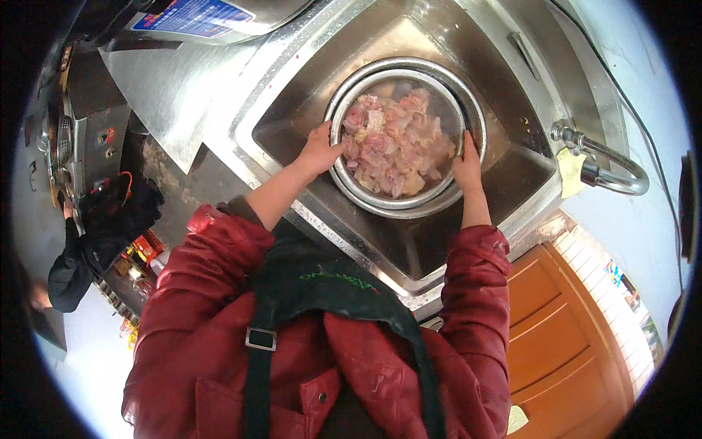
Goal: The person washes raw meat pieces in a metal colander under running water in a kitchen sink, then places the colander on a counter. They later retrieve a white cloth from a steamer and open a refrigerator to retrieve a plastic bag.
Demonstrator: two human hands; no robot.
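Raw meat pieces (pixel 392 145), pink with pale yellow skin or fat, fill much of a round steel basin (pixel 378 198). That basin sits inside a wider steel basin (pixel 478 104), whose rim shows around it. Both are within a stainless steel sink (pixel 299 104). My left hand (pixel 319 149) grips the basin's left side, with the thumb over the inner rim. On the right side, my right hand (pixel 468 167) holds the rim with its thumb inside. My fingertips are hidden beneath or behind the rims, so I cannot tell whether I grip one basin or both.
A curved chrome faucet (pixel 620 162) stands at the sink's right, with a yellow cloth (pixel 571 173) by its base. A large metal vessel (pixel 263 27) with a blue label is at upper left. Another person in dark clothing (pixel 71 266) is at far left. An orange-brown door (pixel 559 340) is at lower right.
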